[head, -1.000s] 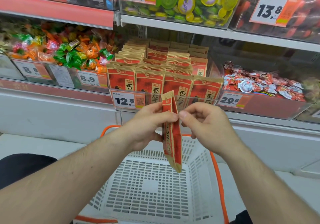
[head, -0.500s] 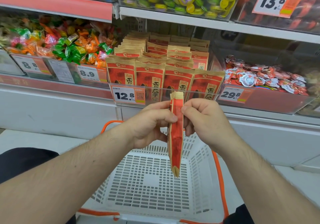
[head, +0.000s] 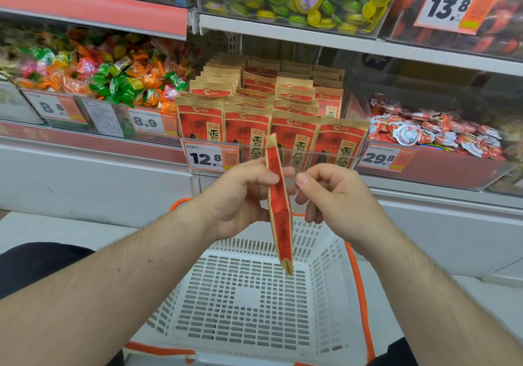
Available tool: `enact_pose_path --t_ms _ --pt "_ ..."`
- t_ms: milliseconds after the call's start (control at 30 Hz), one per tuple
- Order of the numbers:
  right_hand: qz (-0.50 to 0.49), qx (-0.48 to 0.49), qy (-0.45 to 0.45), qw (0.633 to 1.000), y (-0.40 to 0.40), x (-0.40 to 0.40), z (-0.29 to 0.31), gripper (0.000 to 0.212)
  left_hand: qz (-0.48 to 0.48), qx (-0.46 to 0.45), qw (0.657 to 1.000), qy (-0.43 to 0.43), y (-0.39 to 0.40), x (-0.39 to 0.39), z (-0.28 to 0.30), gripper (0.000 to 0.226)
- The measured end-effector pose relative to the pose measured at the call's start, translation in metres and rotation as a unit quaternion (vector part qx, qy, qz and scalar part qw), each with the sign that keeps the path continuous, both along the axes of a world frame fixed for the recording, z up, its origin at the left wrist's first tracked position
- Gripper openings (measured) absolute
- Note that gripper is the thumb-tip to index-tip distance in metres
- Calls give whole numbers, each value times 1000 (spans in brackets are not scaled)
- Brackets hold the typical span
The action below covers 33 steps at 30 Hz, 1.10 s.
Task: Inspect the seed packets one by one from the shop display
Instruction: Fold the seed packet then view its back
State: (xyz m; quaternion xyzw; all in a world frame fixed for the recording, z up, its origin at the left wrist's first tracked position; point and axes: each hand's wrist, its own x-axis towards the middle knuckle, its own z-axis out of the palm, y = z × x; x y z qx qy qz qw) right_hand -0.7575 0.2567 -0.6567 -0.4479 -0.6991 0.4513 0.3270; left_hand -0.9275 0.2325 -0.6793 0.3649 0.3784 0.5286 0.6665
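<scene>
A red and tan seed packet (head: 280, 218) hangs edge-on toward me, upright, in front of the shelf and above the basket. My left hand (head: 237, 195) pinches its upper part between thumb and fingers. My right hand (head: 339, 198) sits just right of the packet, fingers loosely curled and thumb pointing at it, with a small gap between them. Behind, the display bin holds rows of matching seed packets (head: 246, 127) standing upright, with a 12.8 price tag (head: 206, 157) on its front.
A white perforated shopping basket (head: 325, 295) with orange handles sits below my hands. Wrapped candies (head: 113, 79) fill the bin to the left, small red and white cups (head: 433, 130) the bin to the right. An upper shelf (head: 283, 30) overhangs the display.
My right hand has let go of the packet and drawn slightly right. The packet now hangs from my left hand alone, turned edge-on.
</scene>
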Motion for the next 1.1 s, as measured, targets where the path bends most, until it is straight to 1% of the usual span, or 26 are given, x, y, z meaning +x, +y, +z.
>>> enact_pose_path --t_ms 33,100,133,167,267,400,433,500,533,600,633,833,967,1033,1100 --pt "-8 -23 -7 1000 1 1 -1 16 6 -7 1000 -24 1 0 0 39" --pt "2 -81 -34 996 3 3 -5 25 11 -20 998 -63 2 0 0 51" --pt "16 -104 -44 994 3 3 -8 31 10 -19 997 -74 1 1 0 51" --pt "25 -115 -42 992 2 2 -10 33 7 -16 997 -81 1 2 0 46" --pt "1 -102 -2 995 1 -2 -15 33 22 -24 996 -87 -1 4 0 33" --pt "-16 -70 10 997 3 -3 -20 37 59 -25 998 -18 -3 10 2 37" --pt "-19 -62 14 998 2 -4 -19 32 71 -19 997 -4 -3 10 2 38" --pt "-42 -42 45 997 0 -4 -14 12 80 -14 997 8 -3 9 3 38" --pt "-57 -33 62 996 1 -4 -12 16 76 -16 997 11 -3 8 4 38" --pt "-75 -24 85 993 2 -2 -7 32 63 -27 998 8 -3 7 6 39" --pt "-77 -23 92 992 1 -2 -5 34 54 -33 998 1 -4 7 8 40" --pt "-65 -41 117 990 2 -1 -4 32 29 -52 998 -24 -4 7 8 55" --pt "-69 -43 115 990 2 -1 -6 32 24 -50 998 -19 -4 8 10 50" --pt "-74 -40 117 990 2 -1 -6 33 31 -46 998 10 -5 8 12 45" --pt "-94 -25 108 989 1 -2 -6 33 56 -29 994 94 -4 11 11 37"
